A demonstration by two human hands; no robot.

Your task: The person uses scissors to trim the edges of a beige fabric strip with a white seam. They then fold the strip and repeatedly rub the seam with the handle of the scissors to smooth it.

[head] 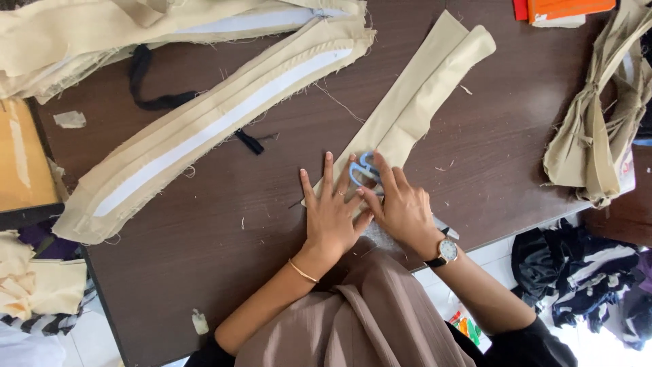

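A long folded beige fabric strip [435,81] lies diagonally on the dark brown table [224,224]. My left hand [331,214] lies flat with fingers spread on the strip's near end. My right hand [401,204], with a wristwatch, rests beside it, its fingers on the light blue handles of a pair of scissors [363,173] lying on the fabric. The scissor blades are hidden under my right hand.
A stack of beige waistband pieces with white lining [204,129] lies to the left, with a black strap [146,85] beneath it. A bundle of tied beige strips [598,129] sits at the right edge. Orange items [564,8] lie top right. Dark cloth [570,265] is on the floor.
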